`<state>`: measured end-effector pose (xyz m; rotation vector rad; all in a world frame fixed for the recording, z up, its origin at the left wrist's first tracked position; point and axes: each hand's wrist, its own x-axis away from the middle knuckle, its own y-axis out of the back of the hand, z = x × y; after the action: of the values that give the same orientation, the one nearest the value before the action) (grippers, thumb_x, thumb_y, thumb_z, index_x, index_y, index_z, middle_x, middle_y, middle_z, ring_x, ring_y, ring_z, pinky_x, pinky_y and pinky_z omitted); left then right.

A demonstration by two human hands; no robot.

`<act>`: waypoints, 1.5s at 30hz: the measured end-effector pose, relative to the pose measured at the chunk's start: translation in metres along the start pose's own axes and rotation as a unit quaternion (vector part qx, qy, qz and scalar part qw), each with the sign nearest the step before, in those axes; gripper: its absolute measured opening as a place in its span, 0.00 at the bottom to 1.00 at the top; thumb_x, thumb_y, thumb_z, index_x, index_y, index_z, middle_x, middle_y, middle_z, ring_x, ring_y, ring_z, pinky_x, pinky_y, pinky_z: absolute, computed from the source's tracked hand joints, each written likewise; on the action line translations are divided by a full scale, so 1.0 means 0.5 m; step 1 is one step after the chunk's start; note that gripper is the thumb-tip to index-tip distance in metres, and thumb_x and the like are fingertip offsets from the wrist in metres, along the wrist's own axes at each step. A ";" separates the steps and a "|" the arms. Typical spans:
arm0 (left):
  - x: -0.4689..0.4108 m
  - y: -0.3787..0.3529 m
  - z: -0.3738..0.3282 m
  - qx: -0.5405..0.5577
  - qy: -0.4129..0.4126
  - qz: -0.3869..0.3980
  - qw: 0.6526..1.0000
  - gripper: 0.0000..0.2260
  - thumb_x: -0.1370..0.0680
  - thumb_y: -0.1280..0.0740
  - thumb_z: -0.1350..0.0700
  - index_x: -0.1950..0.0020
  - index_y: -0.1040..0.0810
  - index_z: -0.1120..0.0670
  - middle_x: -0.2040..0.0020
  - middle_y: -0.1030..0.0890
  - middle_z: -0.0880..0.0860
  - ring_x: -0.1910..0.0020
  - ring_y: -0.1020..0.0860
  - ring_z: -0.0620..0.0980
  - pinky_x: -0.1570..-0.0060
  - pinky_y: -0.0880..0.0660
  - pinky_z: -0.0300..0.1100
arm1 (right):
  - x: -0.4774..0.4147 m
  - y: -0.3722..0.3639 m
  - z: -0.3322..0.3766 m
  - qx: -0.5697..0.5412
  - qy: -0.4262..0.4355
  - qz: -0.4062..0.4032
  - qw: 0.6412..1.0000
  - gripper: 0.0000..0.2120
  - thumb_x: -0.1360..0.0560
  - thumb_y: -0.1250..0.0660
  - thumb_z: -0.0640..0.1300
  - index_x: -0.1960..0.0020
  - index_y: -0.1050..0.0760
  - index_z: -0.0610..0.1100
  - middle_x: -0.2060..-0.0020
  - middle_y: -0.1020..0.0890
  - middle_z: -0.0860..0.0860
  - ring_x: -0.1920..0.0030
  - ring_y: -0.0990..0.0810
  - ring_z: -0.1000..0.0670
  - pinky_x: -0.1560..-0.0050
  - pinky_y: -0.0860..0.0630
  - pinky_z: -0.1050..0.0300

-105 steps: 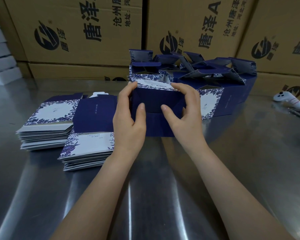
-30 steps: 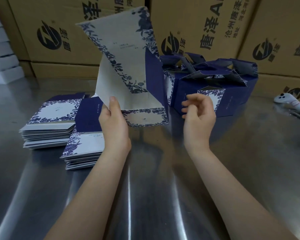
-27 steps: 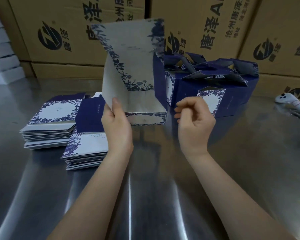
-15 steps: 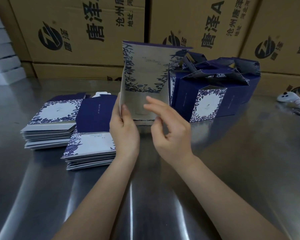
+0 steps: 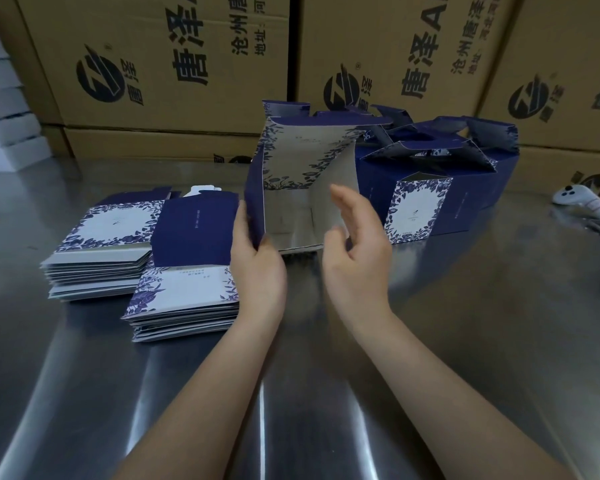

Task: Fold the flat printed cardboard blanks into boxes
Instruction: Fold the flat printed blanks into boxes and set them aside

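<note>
Brown shipping cartons (image 5: 153,64) with black print are lining the whole far edge of the desk (image 5: 465,341), stacked in rows. The desk is steel and is throwing glare down the middle.

A cluster of folded boxes (image 5: 430,188), navy with blue-floral white panels, is sitting near the far edge, right of centre, top flaps standing up.

The half-open box (image 5: 302,157) is standing at desk centre, just left of that cluster and overlapping it in view. Its open side is facing the camera, showing the grey inside and a floral panel at the back. Whether its bottom edge is resting on the desk or just above it, can't tell.

Two stacks of flat blanks are lying toward the left edge. The far stack (image 5: 97,251) is lying floral face up. The near stack (image 5: 187,303) is sitting closer to centre, with a navy panel folded over its top.

Left hand (image 5: 257,268) is pinching the box's left navy wall, thumb inside, fingers outside. Right hand (image 5: 357,258) is holding nothing, fingers relaxed beside the box's right wall; contact unclear.

A white controller (image 5: 582,202) is lying near the right edge.
</note>
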<state>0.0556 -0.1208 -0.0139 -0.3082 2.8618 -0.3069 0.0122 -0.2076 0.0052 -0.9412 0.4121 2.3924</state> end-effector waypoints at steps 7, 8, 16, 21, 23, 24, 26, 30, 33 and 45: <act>-0.001 0.005 0.016 -0.013 0.001 0.013 1.000 0.24 0.20 0.37 0.64 0.25 0.32 0.49 0.31 0.24 0.50 0.32 0.26 0.50 0.31 0.30 0.50 | -0.006 -0.049 0.017 0.205 -0.009 0.187 0.961 0.20 0.22 0.43 0.37 0.30 0.31 0.43 0.31 0.28 0.47 0.33 0.30 0.49 0.39 0.40 0.70; -0.001 0.004 0.017 -0.010 0.005 0.008 1.000 0.24 0.20 0.36 0.63 0.25 0.31 0.49 0.31 0.24 0.50 0.32 0.26 0.50 0.31 0.30 0.51 | -0.015 -0.055 0.019 0.223 -0.032 0.203 0.953 0.19 0.21 0.43 0.38 0.31 0.30 0.43 0.32 0.28 0.46 0.34 0.29 0.47 0.42 0.38 0.67; 0.010 -0.004 0.015 0.019 0.030 -0.018 0.999 0.24 0.21 0.42 0.65 0.29 0.27 0.46 0.34 0.22 0.46 0.34 0.25 0.47 0.32 0.29 0.51 | -0.120 -0.130 -0.025 0.363 -0.203 0.349 0.840 0.09 0.19 0.42 0.46 0.46 0.26 0.42 0.47 0.21 0.44 0.52 0.24 0.46 0.55 0.30 0.55; 0.014 -0.008 0.012 0.027 0.043 -0.032 0.998 0.25 0.23 0.45 0.68 0.31 0.25 0.48 0.36 0.20 0.48 0.35 0.24 0.49 0.34 0.27 0.47 | -0.138 -0.158 -0.079 0.443 -0.177 0.394 0.786 0.16 0.19 0.44 0.52 0.41 0.25 0.43 0.45 0.21 0.43 0.50 0.24 0.44 0.53 0.30 0.54; 0.017 -0.008 0.010 0.026 0.048 -0.032 0.998 0.25 0.22 0.45 0.68 0.30 0.25 0.48 0.35 0.21 0.48 0.35 0.25 0.47 0.33 0.28 0.47 | -0.144 -0.166 -0.085 0.460 -0.166 0.410 0.770 0.18 0.19 0.46 0.53 0.38 0.26 0.43 0.42 0.22 0.42 0.45 0.24 0.42 0.52 0.32 0.54; 0.018 -0.009 0.009 0.028 0.050 -0.032 0.998 0.25 0.22 0.45 0.68 0.30 0.25 0.48 0.35 0.21 0.48 0.35 0.25 0.47 0.33 0.28 0.46 | -0.145 -0.168 -0.085 0.472 -0.156 0.418 0.760 0.19 0.19 0.47 0.52 0.37 0.26 0.43 0.41 0.22 0.42 0.41 0.25 0.41 0.50 0.32 0.54; 0.018 -0.010 0.008 0.035 0.055 -0.033 0.997 0.25 0.22 0.45 0.69 0.30 0.25 0.49 0.35 0.21 0.49 0.35 0.25 0.47 0.33 0.28 0.46 | -0.143 -0.168 -0.084 0.494 -0.132 0.439 0.739 0.18 0.18 0.48 0.50 0.37 0.27 0.43 0.39 0.23 0.42 0.38 0.26 0.40 0.42 0.31 0.51; 0.020 -0.011 0.006 0.028 0.058 -0.036 0.997 0.25 0.21 0.45 0.68 0.30 0.25 0.48 0.35 0.21 0.48 0.35 0.25 0.47 0.33 0.28 0.47 | -0.144 -0.166 -0.083 0.493 -0.130 0.463 0.725 0.16 0.18 0.47 0.49 0.40 0.26 0.42 0.42 0.22 0.42 0.41 0.25 0.41 0.38 0.32 0.50; 0.021 -0.009 0.007 0.025 0.052 -0.032 0.998 0.26 0.21 0.45 0.68 0.29 0.26 0.47 0.34 0.22 0.47 0.34 0.26 0.46 0.33 0.29 0.44 | -0.139 -0.156 -0.081 0.448 -0.158 0.426 0.770 0.16 0.19 0.46 0.52 0.44 0.26 0.42 0.44 0.21 0.42 0.44 0.24 0.41 0.43 0.29 0.52; 0.023 -0.008 0.007 0.031 0.048 -0.027 0.998 0.26 0.22 0.45 0.68 0.29 0.26 0.47 0.34 0.22 0.46 0.34 0.26 0.45 0.34 0.30 0.40 | -0.123 -0.150 -0.057 0.377 -0.179 0.398 0.817 0.11 0.18 0.42 0.48 0.56 0.27 0.45 0.47 0.19 0.44 0.57 0.25 0.47 0.55 0.33 0.57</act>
<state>0.0462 -0.1276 -0.0187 -0.3691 2.9344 -0.4314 0.1087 -0.1821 0.0214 0.1088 1.7015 2.5834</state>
